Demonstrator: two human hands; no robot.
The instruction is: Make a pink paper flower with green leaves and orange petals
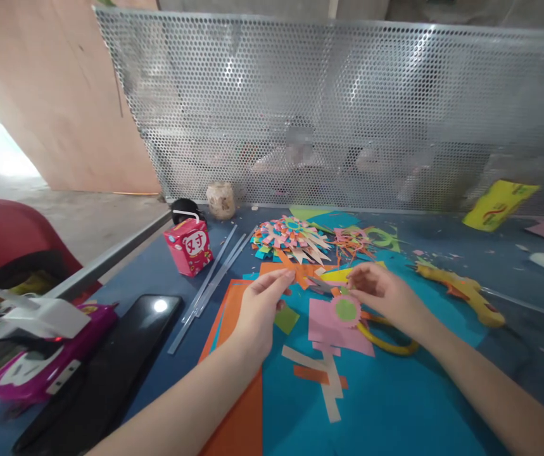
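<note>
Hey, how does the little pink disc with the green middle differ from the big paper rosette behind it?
The pink disc is small; the rosette is far larger. The pink disc has two colours, the rosette many. The pink disc lies beside the right hand; the rosette lies farther back, toward the mesh screen. Both are round cut-paper pieces lying flat.

Matt paper sheets, perforated metal screen, glossy black phone
</note>
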